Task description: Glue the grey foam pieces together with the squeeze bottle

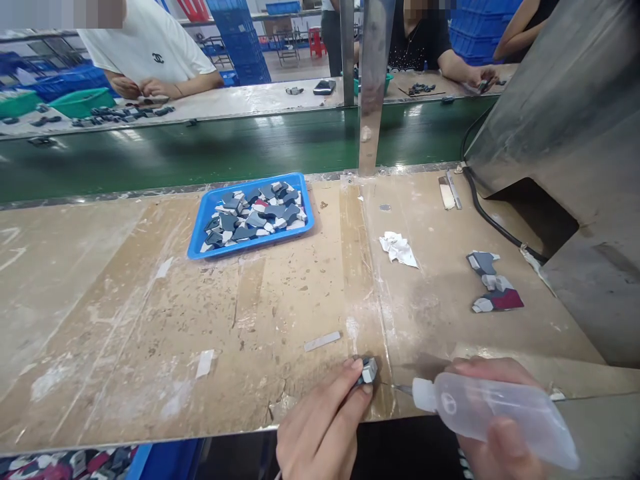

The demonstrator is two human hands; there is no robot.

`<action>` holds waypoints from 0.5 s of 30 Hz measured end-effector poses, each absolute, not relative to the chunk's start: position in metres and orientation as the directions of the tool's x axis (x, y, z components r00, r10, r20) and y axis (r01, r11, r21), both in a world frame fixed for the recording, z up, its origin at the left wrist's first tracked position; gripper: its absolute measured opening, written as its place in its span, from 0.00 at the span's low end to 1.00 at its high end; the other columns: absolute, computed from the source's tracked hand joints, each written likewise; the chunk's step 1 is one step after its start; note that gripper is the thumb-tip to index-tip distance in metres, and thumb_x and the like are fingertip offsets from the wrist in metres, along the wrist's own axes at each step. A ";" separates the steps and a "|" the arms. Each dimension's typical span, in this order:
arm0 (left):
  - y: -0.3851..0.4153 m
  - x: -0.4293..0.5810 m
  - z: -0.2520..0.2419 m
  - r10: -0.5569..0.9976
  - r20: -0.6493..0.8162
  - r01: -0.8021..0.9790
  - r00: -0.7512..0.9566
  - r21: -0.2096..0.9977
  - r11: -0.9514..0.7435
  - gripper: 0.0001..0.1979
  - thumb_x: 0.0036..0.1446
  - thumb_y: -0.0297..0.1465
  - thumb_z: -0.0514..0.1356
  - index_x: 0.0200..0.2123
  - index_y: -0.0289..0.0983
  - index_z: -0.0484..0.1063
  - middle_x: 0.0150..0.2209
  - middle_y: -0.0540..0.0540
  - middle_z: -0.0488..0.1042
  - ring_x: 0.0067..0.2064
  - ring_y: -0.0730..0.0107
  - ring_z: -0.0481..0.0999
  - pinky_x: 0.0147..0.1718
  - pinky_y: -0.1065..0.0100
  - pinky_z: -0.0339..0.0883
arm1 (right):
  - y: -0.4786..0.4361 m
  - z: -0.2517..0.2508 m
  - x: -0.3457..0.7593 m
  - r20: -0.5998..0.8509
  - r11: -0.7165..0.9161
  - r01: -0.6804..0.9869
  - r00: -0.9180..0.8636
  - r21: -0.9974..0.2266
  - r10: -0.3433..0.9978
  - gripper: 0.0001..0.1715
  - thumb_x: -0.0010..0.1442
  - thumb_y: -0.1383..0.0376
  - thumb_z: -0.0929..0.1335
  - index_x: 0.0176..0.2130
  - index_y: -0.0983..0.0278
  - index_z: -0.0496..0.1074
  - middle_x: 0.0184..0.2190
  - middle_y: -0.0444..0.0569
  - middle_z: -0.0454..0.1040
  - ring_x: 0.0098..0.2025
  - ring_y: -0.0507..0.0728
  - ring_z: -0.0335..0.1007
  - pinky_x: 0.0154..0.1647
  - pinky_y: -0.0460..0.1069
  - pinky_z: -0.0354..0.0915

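Observation:
My left hand (325, 420) pinches a small grey and white plastic part (369, 371) against the cardboard-covered table near its front edge. My right hand (500, 427) is wrapped round a translucent squeeze bottle (505, 410) with a white cap and a thin needle tip. The bottle lies nearly level, its tip pointing left at the part, with a small gap between them. Fingers hide most of the held part. A flat grey strip (322, 341) lies just beyond my left hand.
A blue tray (195, 248) holds many grey, white and maroon parts. Crumpled paper (399, 249), a blade (454, 189) and several loose parts (497, 300) lie to the right. A metal housing (560, 133) with a black cable (493, 227) borders the right. Beyond runs a green conveyor (250, 143); people work behind it.

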State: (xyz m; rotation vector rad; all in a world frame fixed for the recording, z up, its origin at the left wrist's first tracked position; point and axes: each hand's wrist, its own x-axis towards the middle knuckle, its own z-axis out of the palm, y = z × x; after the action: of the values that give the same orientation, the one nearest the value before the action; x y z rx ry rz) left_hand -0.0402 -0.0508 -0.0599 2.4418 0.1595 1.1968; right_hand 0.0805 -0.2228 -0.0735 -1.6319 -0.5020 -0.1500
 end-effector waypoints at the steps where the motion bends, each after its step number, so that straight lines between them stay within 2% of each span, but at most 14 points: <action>1: -0.051 -0.040 -0.059 0.281 0.731 -0.077 0.622 0.414 -0.907 0.12 0.63 0.14 0.61 0.41 0.32 0.81 0.48 0.41 0.83 0.51 0.65 0.82 0.47 0.69 0.79 | -0.222 -0.076 0.079 0.387 -0.024 0.404 0.891 -0.915 0.238 0.18 0.66 0.49 0.66 0.42 0.59 0.76 0.31 0.53 0.78 0.31 0.62 0.76 0.22 0.51 0.73; 3: -0.052 -0.040 -0.057 0.284 0.726 -0.080 0.626 0.422 -0.903 0.12 0.61 0.13 0.62 0.41 0.31 0.81 0.48 0.41 0.83 0.51 0.65 0.82 0.48 0.70 0.79 | -0.219 -0.077 0.077 0.404 -0.007 0.417 0.884 -0.909 0.234 0.17 0.66 0.51 0.67 0.42 0.60 0.77 0.31 0.53 0.78 0.31 0.61 0.77 0.23 0.50 0.73; 8: -0.050 -0.041 -0.054 0.282 0.702 -0.076 0.654 0.431 -0.899 0.12 0.63 0.13 0.61 0.41 0.31 0.81 0.48 0.41 0.82 0.53 0.66 0.82 0.50 0.69 0.79 | -0.209 -0.068 0.079 0.533 -0.124 0.579 0.801 -0.806 0.271 0.22 0.59 0.45 0.72 0.39 0.60 0.77 0.29 0.52 0.77 0.28 0.61 0.74 0.20 0.52 0.69; 15: -0.049 -0.045 -0.052 0.264 0.671 -0.084 0.693 0.439 -0.895 0.13 0.59 0.13 0.64 0.43 0.31 0.80 0.48 0.40 0.82 0.53 0.63 0.81 0.49 0.68 0.80 | -0.212 -0.071 0.079 0.551 -0.168 0.615 0.774 -0.770 0.312 0.25 0.62 0.42 0.70 0.40 0.60 0.77 0.30 0.53 0.77 0.30 0.61 0.73 0.22 0.52 0.67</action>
State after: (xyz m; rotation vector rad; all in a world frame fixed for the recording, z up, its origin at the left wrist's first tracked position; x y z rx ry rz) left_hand -0.0446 -0.0487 -0.0520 2.4629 0.1392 1.0726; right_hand 0.0787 -0.2123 -0.0706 -1.7684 -0.7247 -0.3143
